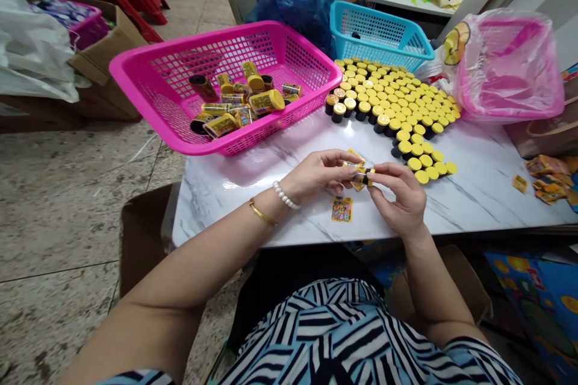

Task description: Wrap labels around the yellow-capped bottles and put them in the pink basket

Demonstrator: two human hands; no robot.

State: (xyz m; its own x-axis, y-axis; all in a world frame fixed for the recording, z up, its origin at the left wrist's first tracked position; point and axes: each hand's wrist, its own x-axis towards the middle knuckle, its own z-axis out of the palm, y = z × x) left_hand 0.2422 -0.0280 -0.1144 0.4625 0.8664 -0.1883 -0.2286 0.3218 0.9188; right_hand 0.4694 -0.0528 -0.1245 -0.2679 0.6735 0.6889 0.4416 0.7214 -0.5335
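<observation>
This is a small packing workshop. Just beyond the fingers (345, 160), a marble-patterned table (478, 192) carries yellow-capped black canisters (388, 93) in close ranks. Left of the fingers, a pink plastic basket (194, 40) holds more canisters with printed labels, and a blue plastic basket (374, 30) sits farther ahead. Well left of them, cardboard cartons (106, 54) stand on a bare speckled stone floor (58, 204).

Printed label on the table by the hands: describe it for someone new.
On the white marble table, look below the left hand and right hand. A small yellow printed label lies flat there, alone, unlike the pile at the table's right end.
</observation>
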